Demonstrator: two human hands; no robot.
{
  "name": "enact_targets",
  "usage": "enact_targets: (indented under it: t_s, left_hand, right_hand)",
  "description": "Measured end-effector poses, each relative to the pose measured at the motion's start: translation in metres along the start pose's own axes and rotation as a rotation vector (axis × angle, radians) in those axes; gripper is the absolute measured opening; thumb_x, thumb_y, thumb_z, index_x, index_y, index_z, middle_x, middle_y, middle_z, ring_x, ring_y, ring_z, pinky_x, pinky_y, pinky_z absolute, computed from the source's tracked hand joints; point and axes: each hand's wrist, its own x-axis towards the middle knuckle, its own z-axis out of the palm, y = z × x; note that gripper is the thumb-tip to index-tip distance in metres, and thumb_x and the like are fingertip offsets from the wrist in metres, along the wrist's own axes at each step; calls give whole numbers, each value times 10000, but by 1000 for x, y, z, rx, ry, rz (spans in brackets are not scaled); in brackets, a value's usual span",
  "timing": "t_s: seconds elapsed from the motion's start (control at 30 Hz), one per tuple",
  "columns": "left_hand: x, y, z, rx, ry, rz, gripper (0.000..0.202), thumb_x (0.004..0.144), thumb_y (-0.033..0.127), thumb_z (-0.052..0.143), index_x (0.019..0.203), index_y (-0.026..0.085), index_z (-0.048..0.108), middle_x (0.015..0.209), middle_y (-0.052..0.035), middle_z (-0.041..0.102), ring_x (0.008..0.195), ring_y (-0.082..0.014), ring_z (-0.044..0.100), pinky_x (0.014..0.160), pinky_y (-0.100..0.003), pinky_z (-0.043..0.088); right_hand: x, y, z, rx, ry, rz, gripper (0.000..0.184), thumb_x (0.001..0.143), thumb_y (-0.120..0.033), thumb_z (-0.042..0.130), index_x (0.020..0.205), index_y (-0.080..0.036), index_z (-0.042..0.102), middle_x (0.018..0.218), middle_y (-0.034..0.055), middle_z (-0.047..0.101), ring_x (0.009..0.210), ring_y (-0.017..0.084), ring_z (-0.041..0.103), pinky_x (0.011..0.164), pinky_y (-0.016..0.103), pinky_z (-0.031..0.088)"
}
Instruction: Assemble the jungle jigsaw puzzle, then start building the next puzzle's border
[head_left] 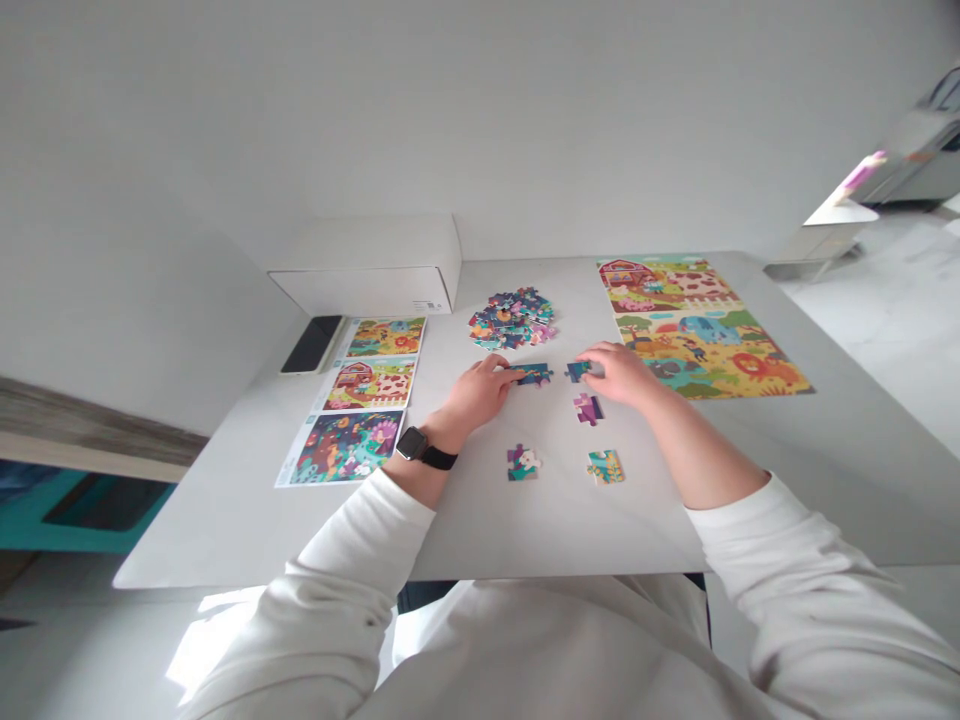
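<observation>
My left hand (480, 392) rests on the white table (240, 500), its fingers pinched on a dark blue puzzle piece (535, 375). My right hand (619, 372) grips another small blue puzzle piece (577, 371) just to the right of it; the two pieces lie a little apart. Just below my right hand lies a purple piece (588, 408). Nearer to me sit a purple-and-white piece (522, 463) and a teal-and-yellow piece (605, 466). A heap of loose pieces (514, 319) sits beyond my hands.
A finished colourful animal puzzle (694, 325) lies at the right. A reference sheet with three pictures (360, 400) lies at the left, a black phone (311, 345) beside it. A white box (371, 265) stands at the back left. A black watch (414, 445) is on my left wrist.
</observation>
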Motion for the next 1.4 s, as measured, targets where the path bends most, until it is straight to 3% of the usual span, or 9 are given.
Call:
enact_targets:
  t_s: [0.37, 0.7, 1.1, 1.3, 1.4]
  left_hand:
    - [-7, -1, -8, -18, -21, -34, 474, 1044, 180, 506, 1404, 341, 769, 1404, -73, 661, 1197, -258, 696, 1110, -404, 565]
    - [-4, -2, 0, -40, 13, 0, 482, 1036, 174, 520, 1410, 347, 769, 1381, -76, 662, 1184, -249, 692, 1126, -407, 558]
    - [5, 11, 10, 3, 39, 18, 479, 1058, 174, 509, 1417, 371, 758, 1419, -75, 648, 1198, -257, 665, 1103, -411, 560]
    - [4, 11, 9, -118, 105, 32, 391, 1069, 238, 544, 1395, 281, 755, 1421, -112, 646, 1207, -270, 673, 1089, -417, 558]
    - [7, 11, 6, -239, 172, 16, 292, 1080, 274, 543, 1212, 213, 796, 1228, -126, 703, 1113, -248, 688, 1012, -376, 560]
  right_hand:
    - [-2, 1, 0, -26, 5, -12, 293, 923, -246, 724, 1193, -253, 836, 1237, 96, 792, 1142, 315, 723, 1071, 468, 569]
    - [-3, 9, 4, -7, 12, -39, 295, 921, -317, 759, 1203, -267, 832, 1255, 101, 781, 1161, 316, 723, 1090, 483, 570]
    - [-2, 12, 7, -55, 55, 68, 308, 950, -294, 716, 1228, -246, 839, 1232, 134, 772, 1165, 330, 724, 1101, 500, 576]
    - [-3, 12, 7, -38, 83, 48, 298, 965, -325, 680, 1208, -245, 834, 1194, 129, 778, 1139, 336, 728, 1080, 527, 586]
    - [-3, 11, 7, -35, 98, 51, 301, 959, -321, 676, 1214, -259, 823, 1184, 120, 776, 1133, 334, 727, 1071, 533, 590]
